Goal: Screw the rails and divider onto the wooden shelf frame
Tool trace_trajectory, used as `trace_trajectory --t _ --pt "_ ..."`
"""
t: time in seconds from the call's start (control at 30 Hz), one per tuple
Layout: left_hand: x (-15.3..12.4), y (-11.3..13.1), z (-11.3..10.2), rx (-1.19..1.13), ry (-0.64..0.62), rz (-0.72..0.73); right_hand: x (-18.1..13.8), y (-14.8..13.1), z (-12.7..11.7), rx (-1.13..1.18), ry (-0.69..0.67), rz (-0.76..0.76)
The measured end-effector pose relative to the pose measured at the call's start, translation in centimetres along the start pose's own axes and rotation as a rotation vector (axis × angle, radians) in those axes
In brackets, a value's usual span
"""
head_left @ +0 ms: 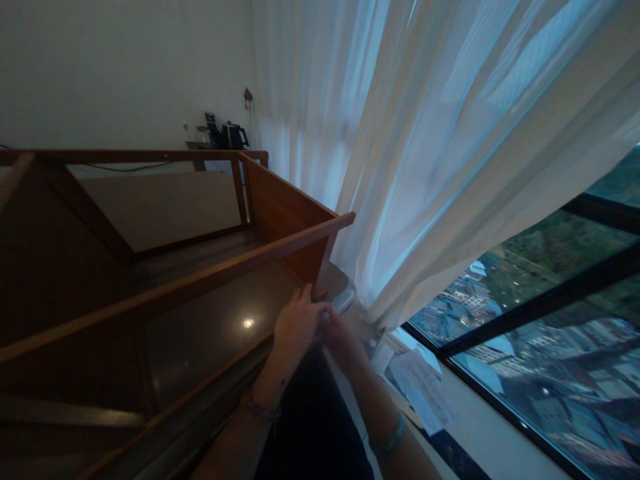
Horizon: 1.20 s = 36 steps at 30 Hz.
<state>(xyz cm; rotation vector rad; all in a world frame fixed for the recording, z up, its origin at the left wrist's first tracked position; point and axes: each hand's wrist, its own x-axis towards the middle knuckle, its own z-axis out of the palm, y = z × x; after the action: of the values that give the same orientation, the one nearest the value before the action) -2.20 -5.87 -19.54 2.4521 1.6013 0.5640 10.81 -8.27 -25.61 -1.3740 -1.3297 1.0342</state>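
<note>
A brown wooden furniture frame (195, 283) with upright side panels fills the left and middle of the view. At its near right corner my left hand (295, 323) bends its fingers against the foot of a wooden post (324, 261). My right hand (345, 343) meets it there, its fingers pinched together and somewhat blurred. Both hands look closed at the same spot. Whatever lies between the fingertips is too small and dim to make out.
White curtains (400, 167) hang beside the frame's right end. Papers (420, 387) lie on the ledge below a dark-framed window (540, 300). A black kettle (233, 135) stands at the back, near the wall. A pale board (165, 207) shows behind the frame.
</note>
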Motion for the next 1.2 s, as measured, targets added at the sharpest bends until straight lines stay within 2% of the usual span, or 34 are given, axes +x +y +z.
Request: trace_trajectory --t 0.17,0.33,0.47,0.57,0.7,0.9,1.07,1.2 --pt "0.0 0.0 0.0 -0.013 0.003 0.001 0.1 0.5 0.2 -0.024 0.009 -0.014" --pt "-0.1 0.1 0.0 0.014 0.003 -0.006 -0.2 0.0 -1.4 -0.248 0.155 -0.139" --pt "-0.1 0.0 0.1 -0.006 0.016 0.003 -0.3 -0.6 -2.7 -0.398 0.154 -0.243" --pt "-0.1 0.0 0.2 0.008 0.021 -0.012 -0.2 -0.7 -2.7 -0.434 0.170 -0.263" --pt "-0.1 0.0 0.1 0.012 0.027 0.010 -0.2 -0.7 -1.7 -0.382 0.210 -0.225" --pt "-0.2 0.0 -0.3 0.044 0.035 0.028 -0.5 -0.8 -0.4 -0.186 0.220 -0.124" --pt "-0.4 0.0 0.0 0.006 0.009 -0.052 -0.4 -0.9 -0.3 -0.075 0.224 -0.075" --pt "-0.3 0.0 0.2 -0.037 0.025 -0.168 -0.2 -0.9 -0.3 -0.008 0.218 -0.028"
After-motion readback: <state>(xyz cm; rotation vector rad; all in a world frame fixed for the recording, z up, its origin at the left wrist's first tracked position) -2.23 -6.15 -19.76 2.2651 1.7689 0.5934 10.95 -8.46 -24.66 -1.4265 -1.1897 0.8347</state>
